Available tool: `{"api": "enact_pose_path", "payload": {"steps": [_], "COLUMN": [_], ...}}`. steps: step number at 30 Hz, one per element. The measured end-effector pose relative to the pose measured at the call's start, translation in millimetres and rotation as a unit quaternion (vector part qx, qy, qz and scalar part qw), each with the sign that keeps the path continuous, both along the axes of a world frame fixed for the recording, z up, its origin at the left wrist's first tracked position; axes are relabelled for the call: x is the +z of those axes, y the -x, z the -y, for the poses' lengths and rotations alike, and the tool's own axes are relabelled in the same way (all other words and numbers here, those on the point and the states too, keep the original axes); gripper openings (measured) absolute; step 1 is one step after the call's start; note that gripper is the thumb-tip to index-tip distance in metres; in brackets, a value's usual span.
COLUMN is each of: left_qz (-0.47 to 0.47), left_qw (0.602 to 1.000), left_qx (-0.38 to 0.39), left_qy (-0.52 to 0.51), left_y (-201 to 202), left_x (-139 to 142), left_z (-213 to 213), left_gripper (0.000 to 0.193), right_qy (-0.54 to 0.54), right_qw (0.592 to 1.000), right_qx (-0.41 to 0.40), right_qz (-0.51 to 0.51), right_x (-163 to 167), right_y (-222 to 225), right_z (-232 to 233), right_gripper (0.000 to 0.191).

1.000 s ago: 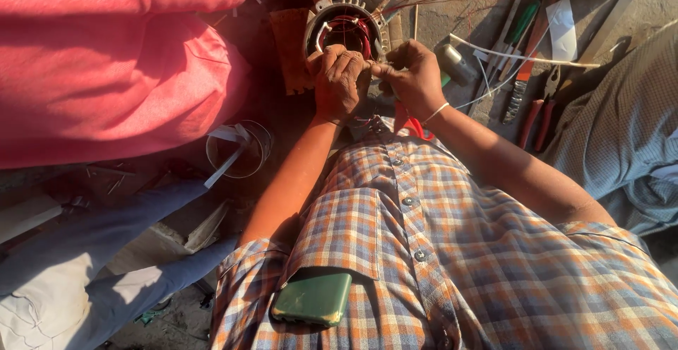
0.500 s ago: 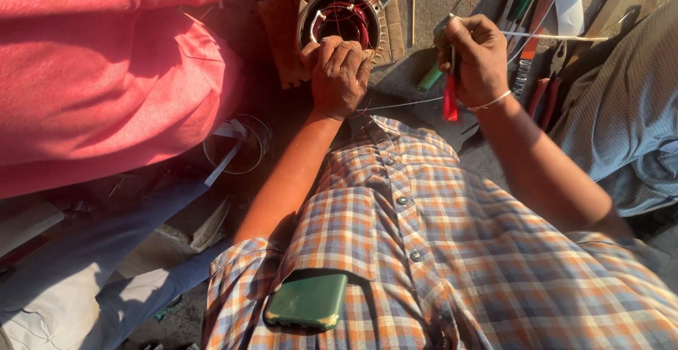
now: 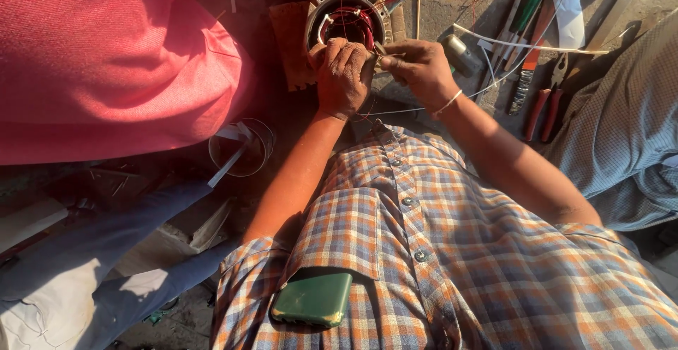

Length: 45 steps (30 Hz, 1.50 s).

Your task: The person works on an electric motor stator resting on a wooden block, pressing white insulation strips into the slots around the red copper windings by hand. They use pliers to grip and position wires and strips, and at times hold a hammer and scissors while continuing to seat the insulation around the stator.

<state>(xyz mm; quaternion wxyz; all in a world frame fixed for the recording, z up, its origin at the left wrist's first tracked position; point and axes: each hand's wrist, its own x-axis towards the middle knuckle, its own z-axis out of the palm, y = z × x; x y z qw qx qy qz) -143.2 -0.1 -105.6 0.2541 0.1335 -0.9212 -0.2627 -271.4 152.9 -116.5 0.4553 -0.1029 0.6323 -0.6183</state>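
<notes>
A round finned metal motor stator (image 3: 346,18) with red copper windings inside lies on the ground ahead of me. My left hand (image 3: 342,74) rests closed on its near rim, fingers curled over the edge. My right hand (image 3: 421,69) is beside it, pinching a thin stick-like piece whose tip meets my left hand's fingers. A white band sits on my right wrist. Thin wire runs from the hands toward the right.
A person in a pink shirt (image 3: 106,60) crouches at the left. Pliers with red handles (image 3: 544,106), screwdrivers (image 3: 526,14) and other tools lie at the right. A clear round container (image 3: 244,149) stands left of my arm. A green phone (image 3: 314,298) sits in my shirt pocket.
My right hand, which had swung out to the right holding something red, has come back to the stator's rim beside my left hand. The left hand stayed on the rim.
</notes>
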Motion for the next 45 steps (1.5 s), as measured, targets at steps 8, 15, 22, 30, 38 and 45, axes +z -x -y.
{"api": "enact_pose_path", "payload": {"steps": [8,15,22,30,38,45], "left_qz": [-0.016,-0.012,-0.041,-0.001,0.003,0.072], "left_qw": [1.0,0.998,0.998,0.999,0.98,0.954], "left_qx": [0.018,0.013,0.045,0.051,0.109,0.117], "left_qy": [0.001,0.056,-0.008,-0.01,-0.168,-0.266], "left_y": [2,-5,-2,-10,-7,-11], "left_x": [-1,-2,11,19,16,20], "left_z": [-5,-1,-10,-12,-11,-11], "left_gripper": [0.009,0.007,0.008,0.021,0.011,0.017], "right_qy": [0.053,0.032,0.064,-0.064,-0.034,-0.057], "right_qw": [0.975,0.96,0.993,0.859,0.793,0.796], "right_qx": [-0.073,-0.132,-0.097,0.218,0.34,0.44], "right_qz": [0.205,0.245,-0.007,-0.46,-0.504,-0.411], "right_x": [20,7,-4,36,63,68], "right_y": [6,-15,38,51,60,59], "right_z": [-33,5,-60,-30,-7,41], "right_gripper": [0.051,0.041,0.017,0.018,0.023,0.033]}}
